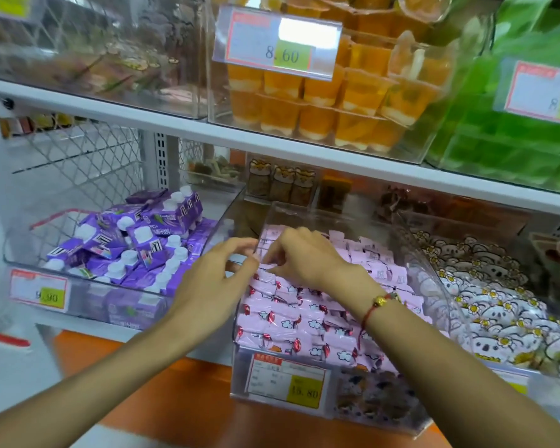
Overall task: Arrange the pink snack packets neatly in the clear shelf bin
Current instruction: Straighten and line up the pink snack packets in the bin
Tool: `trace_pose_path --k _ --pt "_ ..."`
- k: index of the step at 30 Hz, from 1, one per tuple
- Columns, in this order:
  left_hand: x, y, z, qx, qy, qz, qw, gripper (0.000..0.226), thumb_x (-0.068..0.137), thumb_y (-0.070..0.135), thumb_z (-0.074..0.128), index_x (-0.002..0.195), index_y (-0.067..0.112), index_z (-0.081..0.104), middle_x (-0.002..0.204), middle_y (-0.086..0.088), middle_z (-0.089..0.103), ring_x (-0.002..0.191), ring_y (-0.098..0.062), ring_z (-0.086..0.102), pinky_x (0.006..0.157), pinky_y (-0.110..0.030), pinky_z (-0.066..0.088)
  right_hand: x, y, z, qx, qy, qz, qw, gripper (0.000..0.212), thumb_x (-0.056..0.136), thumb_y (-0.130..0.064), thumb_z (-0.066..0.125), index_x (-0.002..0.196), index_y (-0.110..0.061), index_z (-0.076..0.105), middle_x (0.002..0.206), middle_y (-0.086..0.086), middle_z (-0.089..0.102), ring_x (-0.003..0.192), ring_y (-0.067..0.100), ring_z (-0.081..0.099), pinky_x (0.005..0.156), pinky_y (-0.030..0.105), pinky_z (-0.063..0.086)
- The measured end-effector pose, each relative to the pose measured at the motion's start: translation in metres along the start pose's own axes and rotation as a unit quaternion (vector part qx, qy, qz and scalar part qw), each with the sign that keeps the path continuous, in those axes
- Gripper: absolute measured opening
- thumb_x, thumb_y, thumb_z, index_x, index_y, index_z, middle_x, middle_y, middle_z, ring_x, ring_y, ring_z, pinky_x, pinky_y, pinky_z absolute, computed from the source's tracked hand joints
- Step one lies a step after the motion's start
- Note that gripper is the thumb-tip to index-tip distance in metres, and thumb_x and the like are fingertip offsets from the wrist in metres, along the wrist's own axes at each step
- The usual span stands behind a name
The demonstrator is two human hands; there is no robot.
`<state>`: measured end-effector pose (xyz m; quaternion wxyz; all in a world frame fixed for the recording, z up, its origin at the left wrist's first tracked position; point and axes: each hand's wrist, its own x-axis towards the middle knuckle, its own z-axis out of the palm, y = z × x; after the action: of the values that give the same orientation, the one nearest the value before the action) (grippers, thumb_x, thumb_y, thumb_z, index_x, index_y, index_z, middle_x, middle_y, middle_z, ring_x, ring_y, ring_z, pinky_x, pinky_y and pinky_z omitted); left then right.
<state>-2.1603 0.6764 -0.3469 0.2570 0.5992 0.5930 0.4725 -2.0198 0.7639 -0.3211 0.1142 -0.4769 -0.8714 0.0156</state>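
Access to the clear shelf bin (330,404) is from above and the front, through the gap beneath the upper shelf (272,142). The pink snack packets (304,318) fill it nearly to the rim. The purple-carton bin (88,299) stands just left, the koala-packet bin (446,292) touches its right wall, and jars (282,184) stand behind.

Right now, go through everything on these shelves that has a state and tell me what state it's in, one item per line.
clear shelf bin: open-topped, nearly full.
pink snack packets: front rows lined up, back ones looser.
left hand: fingers spread, touching the bin's left wall.
right hand: fingers curled, pinching a packet near the left rear.
purple cartons: heaped untidily in their bin.
orange jelly cups: stacked upright.
koala packets: piled overlapping.
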Motion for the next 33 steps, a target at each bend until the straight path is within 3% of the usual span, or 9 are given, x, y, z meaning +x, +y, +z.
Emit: trace_pose_path --k 4,11,16,19,23,25,28,31,33 --pt "-0.001 -0.004 -0.005 -0.013 -0.021 0.013 1.0 0.031 0.091 0.034 0.056 0.121 0.033 0.059 0.114 0.018 0.064 0.095 -0.004 0.064 0.091 -0.029 0.047 0.002 -0.001 0.004 0.071 0.008 0.039 0.997 0.012 0.079 -0.016 0.074 0.091 -0.012 0.077 0.095 0.005 0.074 0.091 0.021 0.066 0.082 0.035 0.053" --pt "-0.002 -0.007 -0.007 -0.024 -0.034 0.023 0.999 0.034 0.087 0.037 0.058 0.121 0.034 0.059 0.114 0.017 0.063 0.098 -0.003 0.063 0.091 -0.026 0.046 -0.001 0.002 0.001 0.27 0.036 0.066 0.96 0.01 0.089 -0.016 0.063 0.088 -0.01 0.07 0.078 0.004 0.065 0.07 0.015 0.057 0.07 0.032 0.048" --pt "-0.001 -0.006 -0.007 -0.051 -0.033 0.029 0.998 0.023 0.088 0.03 0.059 0.111 0.038 0.06 0.108 0.02 0.064 0.089 0.003 0.063 0.076 -0.011 0.045 -0.001 -0.003 -0.002 0.453 0.08 0.143 0.876 0.009 0.091 -0.013 0.058 0.09 -0.014 0.067 0.093 0.002 0.063 0.088 0.016 0.057 0.081 0.028 0.048" --pt "0.0 -0.006 -0.007 -0.048 -0.034 0.031 0.998 0.023 0.088 0.033 0.059 0.11 0.04 0.059 0.108 0.021 0.063 0.088 0.006 0.06 0.076 -0.013 0.043 -0.007 -0.009 -0.011 0.475 0.217 0.163 0.837 0.007 0.091 -0.019 0.06 0.093 -0.017 0.067 0.091 -0.003 0.067 0.086 0.014 0.062 0.071 0.02 0.05" --pt "-0.003 -0.005 -0.008 -0.003 0.017 0.07 0.997 0.043 0.083 0.043 0.062 0.125 0.04 0.05 0.118 0.025 0.053 0.1 0.013 0.051 0.083 -0.017 0.042 -0.023 -0.01 -0.033 0.587 0.348 0.233 0.693 0.011 0.093 -0.021 0.059 0.094 -0.013 0.066 0.089 0.002 0.07 0.078 0.012 0.066 0.068 0.02 0.055" --pt "-0.007 0.0 -0.01 0.045 0.031 0.16 0.986 0.058 0.081 0.042 0.066 0.133 0.041 0.041 0.126 0.026 0.043 0.11 0.01 0.046 0.086 -0.016 0.041 -0.035 -0.009 -0.041 0.64 0.329 0.243 0.651 0.015 0.093 -0.02 0.059 0.096 -0.007 0.066 0.088 0.005 0.068 0.075 0.009 0.063 0.062 0.014 0.053" --pt "-0.008 0.008 -0.009 0.133 0.014 0.28 0.951 0.068 0.078 0.035 0.072 0.136 0.042 0.038 0.132 0.024 0.038 0.115 0.002 0.044 0.085 -0.022 0.044 -0.055 -0.011 -0.041 0.682 0.268 0.249 0.633 0.017 0.093 -0.017 0.058 0.097 -0.003 0.067 0.085 0.006 0.067 0.072 0.008 0.061 0.058 0.011 0.051" --pt "-0.01 0.014 -0.011 0.128 0.028 0.311 0.941 0.062 0.078 0.02 0.075 0.13 0.041 0.048 0.124 0.022 0.053 0.107 -0.004 0.054 0.079 -0.034 0.053 -0.067 -0.016 -0.04 0.728 0.214 0.251 0.601 0.014 0.092 -0.014 0.058 0.092 -0.004 0.068 0.065 -0.002 0.069 0.058 0.003 0.062 0.053 0.011 0.05" --pt "-0.01 0.015 -0.013 0.111 0.032 0.311 0.944 0.059 0.077 0.015 0.076 0.125 0.041 0.054 0.116 0.021 0.062 0.098 -0.003 0.059 0.074 -0.033 0.053 -0.071 -0.016 -0.042 0.753 0.18 0.25 0.582 0.014 0.091 -0.016 0.06 0.092 -0.005 0.068 0.062 -0.002 0.068 0.054 0.003 0.063 0.051 0.013 0.05"
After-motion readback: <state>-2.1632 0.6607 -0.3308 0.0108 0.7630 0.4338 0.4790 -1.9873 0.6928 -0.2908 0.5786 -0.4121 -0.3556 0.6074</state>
